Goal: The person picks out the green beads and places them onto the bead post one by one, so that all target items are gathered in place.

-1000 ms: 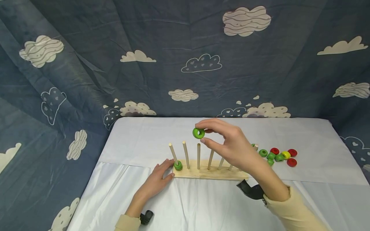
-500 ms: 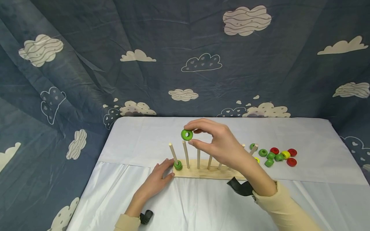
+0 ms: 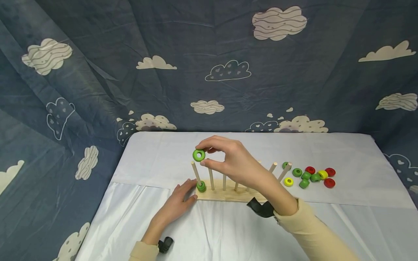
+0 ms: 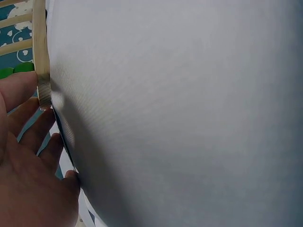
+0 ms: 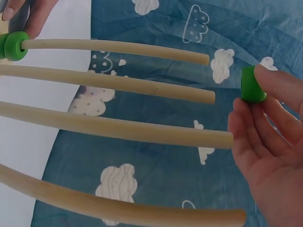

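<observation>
My right hand [image 3: 230, 157] pinches a green wooden bead [image 3: 195, 156] between thumb and fingers, its hole facing the head camera. In that view the bead hangs just above the tip of the leftmost peg [image 3: 195, 171]. From the right wrist, the same bead [image 5: 252, 85] shows sideways, apart from the peg tips. Green beads [image 3: 201, 187] sit at the foot of that leftmost peg. The wooden peg board [image 3: 225, 197] has its left end held by my left hand [image 3: 177, 201], thumb at the front corner and index finger at the back.
Loose beads lie right of the board: several green ones [image 3: 304, 184], yellow ones [image 3: 323, 175] and red ones [image 3: 329, 183]. Bare upright pegs [image 3: 224, 182] stand along the board, some behind the right arm. A cloud-printed cloth [image 3: 209, 90] hangs behind the white table [image 3: 156, 156].
My right hand has carried the green bead leftward and slightly down, from above the middle pegs to over the leftmost one. The left hand and peg board have stayed put.
</observation>
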Demonstrator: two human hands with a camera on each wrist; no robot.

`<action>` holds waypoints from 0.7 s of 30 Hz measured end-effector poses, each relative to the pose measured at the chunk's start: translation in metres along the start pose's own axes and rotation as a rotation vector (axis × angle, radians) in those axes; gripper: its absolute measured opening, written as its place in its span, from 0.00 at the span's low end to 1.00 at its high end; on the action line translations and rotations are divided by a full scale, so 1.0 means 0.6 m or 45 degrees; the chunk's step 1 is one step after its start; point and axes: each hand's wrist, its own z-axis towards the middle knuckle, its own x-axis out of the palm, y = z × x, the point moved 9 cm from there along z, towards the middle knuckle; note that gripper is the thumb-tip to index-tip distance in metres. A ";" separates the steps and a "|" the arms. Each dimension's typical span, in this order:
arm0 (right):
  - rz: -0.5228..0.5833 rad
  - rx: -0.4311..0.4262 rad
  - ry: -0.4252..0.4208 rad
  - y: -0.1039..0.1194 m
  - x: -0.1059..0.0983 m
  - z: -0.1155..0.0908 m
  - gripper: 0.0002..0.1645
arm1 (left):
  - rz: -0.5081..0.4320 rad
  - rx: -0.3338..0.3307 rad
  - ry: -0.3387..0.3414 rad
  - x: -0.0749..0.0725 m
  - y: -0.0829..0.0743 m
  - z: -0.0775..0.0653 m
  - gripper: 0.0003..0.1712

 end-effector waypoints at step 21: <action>-0.067 0.072 0.198 -0.010 0.035 0.018 0.20 | -0.017 0.013 0.000 -0.002 -0.003 0.000 0.30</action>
